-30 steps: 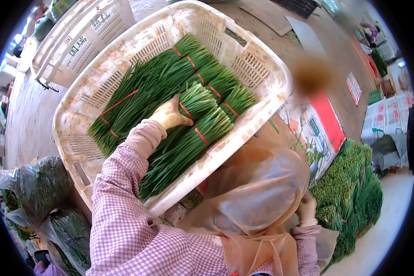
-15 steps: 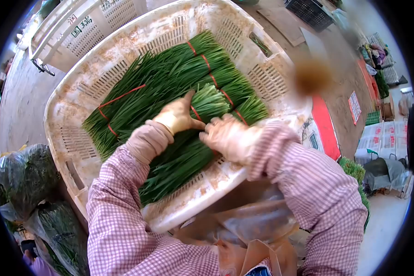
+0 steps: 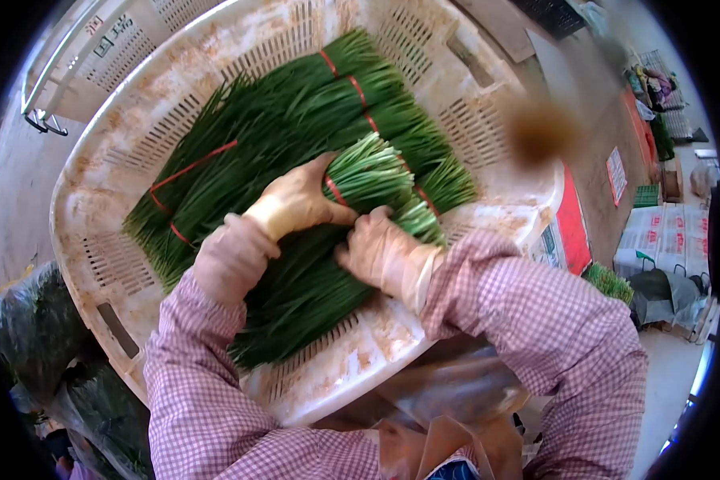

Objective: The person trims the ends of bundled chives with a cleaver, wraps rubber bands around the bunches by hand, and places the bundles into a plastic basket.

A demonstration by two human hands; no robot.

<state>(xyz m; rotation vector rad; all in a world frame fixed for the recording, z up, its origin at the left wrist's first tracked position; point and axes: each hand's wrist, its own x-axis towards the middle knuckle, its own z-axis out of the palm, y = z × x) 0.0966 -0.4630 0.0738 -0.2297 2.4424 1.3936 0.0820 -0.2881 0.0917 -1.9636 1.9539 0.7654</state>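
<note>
Several bundles of long green chives (image 3: 272, 120), tied with red bands, lie side by side in a large dirt-stained white plastic crate (image 3: 108, 204). My gloved left hand (image 3: 296, 198) is wrapped round a chive bundle (image 3: 370, 172) just behind its red band, and the pale cut ends stick out to the right. Just below it, my gloved right hand (image 3: 380, 250) has its fingers curled on the stalks of another bundle, whose cut ends (image 3: 424, 222) show beyond the knuckles. Part of that bundle is hidden under both hands.
Bagged greens (image 3: 36, 320) stand at the left, and another white crate (image 3: 108, 56) is at the upper left. Brown plastic sheeting (image 3: 448, 384) lies below the crate's near edge. On the right are more greens (image 3: 608, 282) and white packages (image 3: 664, 240).
The right hand's fingers have gone from outstretched to curled round stalks. Pale cut ends now show beside that hand. The crate appears larger and nearer in view.
</note>
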